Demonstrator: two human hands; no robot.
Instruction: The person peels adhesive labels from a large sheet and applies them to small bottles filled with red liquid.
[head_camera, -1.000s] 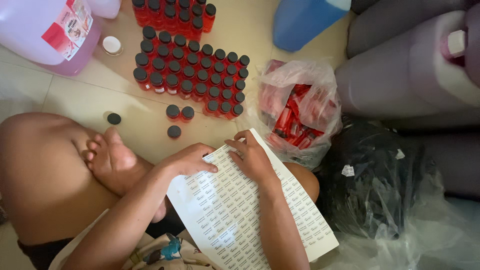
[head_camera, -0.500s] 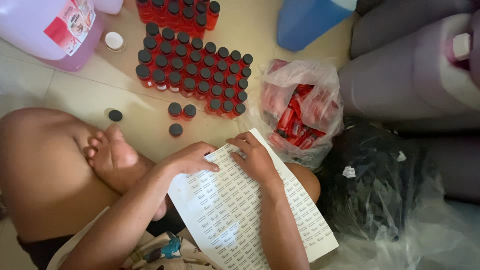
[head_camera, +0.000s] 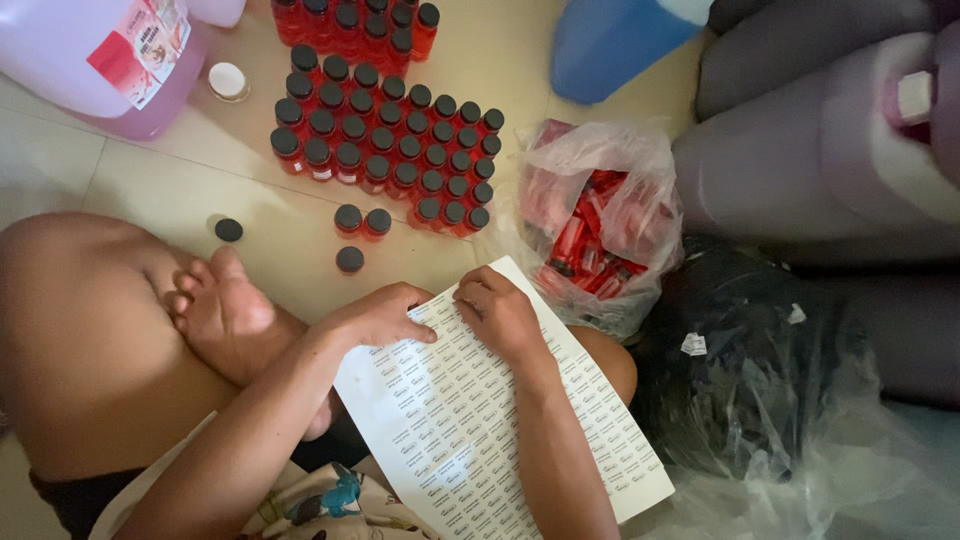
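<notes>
Label sheet (head_camera: 500, 420) is laid across the lap, its top edge pinned by the left hand (head_camera: 375, 318), fingers curled down on the paper, and by the right hand (head_camera: 500, 312), fingertips pinched at that edge. Bare tiled floor (head_camera: 180, 185) is left open before the red bottles (head_camera: 385, 130); a clear bag (head_camera: 600, 225) is crowded rightward

I see a white label sheet (head_camera: 500, 420) near centre, rows of small stickers, lying across the lap with my left hand (head_camera: 375, 318) and right hand (head_camera: 500, 312) on its far edge. Far left, a pink jug (head_camera: 100, 60) bears a red-and-white label (head_camera: 140, 45). Right of the sheet, a clear bag (head_camera: 600, 215) holds red packets; nearer right, a black bag (head_camera: 740, 370).
</notes>
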